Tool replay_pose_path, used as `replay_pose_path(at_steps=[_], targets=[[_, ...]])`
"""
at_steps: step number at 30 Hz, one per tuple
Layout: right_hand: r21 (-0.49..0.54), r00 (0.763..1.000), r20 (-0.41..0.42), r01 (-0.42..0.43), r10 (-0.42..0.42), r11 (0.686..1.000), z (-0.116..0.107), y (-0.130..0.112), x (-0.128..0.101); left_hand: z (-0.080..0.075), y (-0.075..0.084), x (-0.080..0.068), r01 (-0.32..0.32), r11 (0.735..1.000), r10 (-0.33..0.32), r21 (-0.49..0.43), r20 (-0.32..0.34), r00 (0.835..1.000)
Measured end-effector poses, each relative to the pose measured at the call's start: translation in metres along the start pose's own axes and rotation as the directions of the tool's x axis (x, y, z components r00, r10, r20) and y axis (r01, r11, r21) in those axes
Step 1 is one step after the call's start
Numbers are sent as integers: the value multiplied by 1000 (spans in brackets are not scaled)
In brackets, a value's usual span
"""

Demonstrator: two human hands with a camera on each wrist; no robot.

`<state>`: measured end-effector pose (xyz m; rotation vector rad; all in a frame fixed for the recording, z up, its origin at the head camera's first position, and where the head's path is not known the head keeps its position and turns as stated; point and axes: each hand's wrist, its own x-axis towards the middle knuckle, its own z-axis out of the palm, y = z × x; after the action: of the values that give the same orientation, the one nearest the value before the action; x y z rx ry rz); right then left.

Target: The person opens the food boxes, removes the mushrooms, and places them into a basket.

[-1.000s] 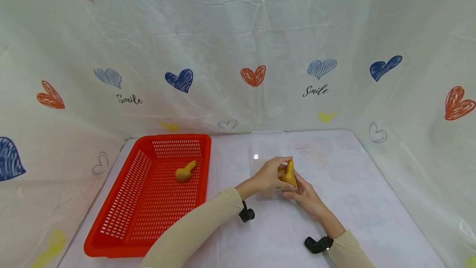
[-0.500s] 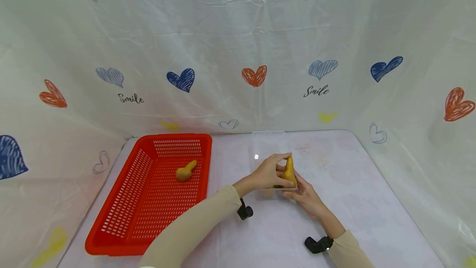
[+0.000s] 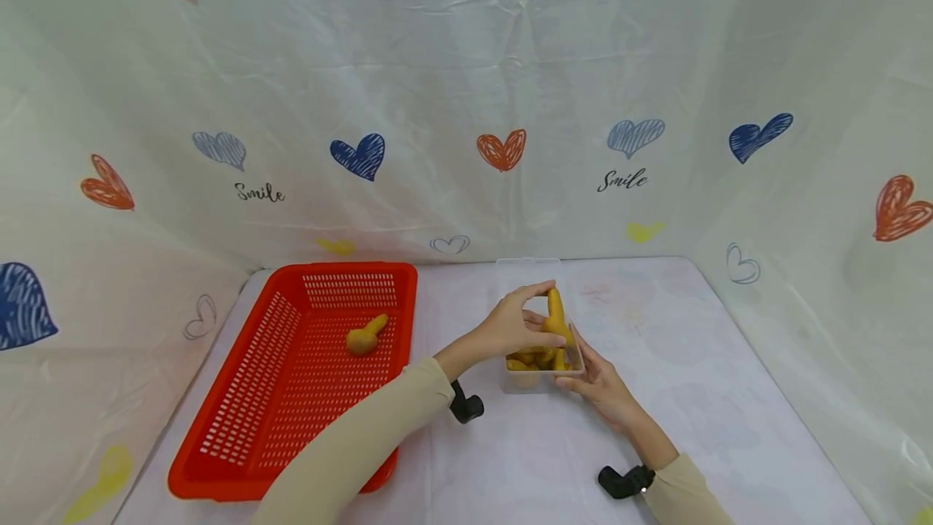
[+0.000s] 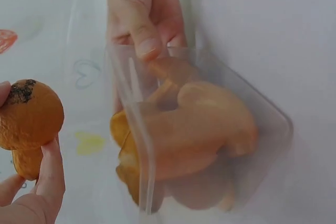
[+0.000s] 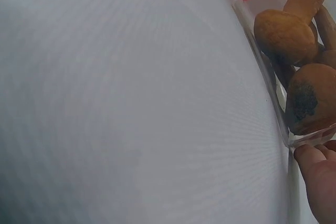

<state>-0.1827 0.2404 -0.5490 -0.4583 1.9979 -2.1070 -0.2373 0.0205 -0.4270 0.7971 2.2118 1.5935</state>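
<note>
The left hand [image 3: 513, 322] is pinching a yellow-brown gourd [image 3: 555, 316] just above the clear box [image 3: 543, 375], which the right hand [image 3: 594, 379] is gripping; steadying that box should help while lifting clear

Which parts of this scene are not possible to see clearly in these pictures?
- Head view: the number of pieces in the clear box is too small to count; the left hand covers part of the yellow piece it grips.
- Right wrist view: the right hand is cut off by the frame corner, so its grip on the box is unclear.
- Left wrist view: the box wall blurs its contents.
</note>
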Motion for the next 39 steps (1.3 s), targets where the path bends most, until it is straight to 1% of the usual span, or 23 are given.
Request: replay_pose_path(at_steps=[3, 7, 11, 15, 22, 28, 30, 32, 37, 39], targets=[[-25, 1000, -12, -13, 13, 1000, 0, -1, 0, -9, 3, -3, 12, 1000, -13, -6, -26, 1000], [-65, 1000, -22, -12, 11, 998, -1, -2, 0, -21, 5, -8, 37, 998, -39, -43, -51, 998], [-58, 1000, -6, 5, -5, 998, -1, 0, -1, -36, 6, -16, 44, 995, -50, -84, -70, 996], [-44, 1000, 2, 13, -13, 999, 0, 1, 0, -53, 6, -25, 35, 993, -47, -113, -104, 993], [-40, 1000, -6, 9, -9, 999, 1, -2, -1, -85, 7, -39, 58, 989, -84, -137, -187, 979], [-41, 1000, 3, 17, -16, 999, 1, 0, -1, -113, 3, -57, 23, 990, -58, -143, -245, 968], [-40, 1000, 2, 19, -19, 999, 1, 1, -1, -122, 0, -64, 34, 989, -71, -145, -265, 962], [-37, 1000, 3, 22, -21, 999, 1, 1, -1, -129, -3, -70, 64, 989, -102, -134, -293, 951], [-27, 999, 12, 32, -31, 999, 1, 1, -1, -144, -7, -89, 165, 981, -191, -101, -354, 916], [-27, 999, 12, 32, -32, 999, 1, 1, -1, -149, -8, -96, 191, 975, -220, -112, -372, 902]])
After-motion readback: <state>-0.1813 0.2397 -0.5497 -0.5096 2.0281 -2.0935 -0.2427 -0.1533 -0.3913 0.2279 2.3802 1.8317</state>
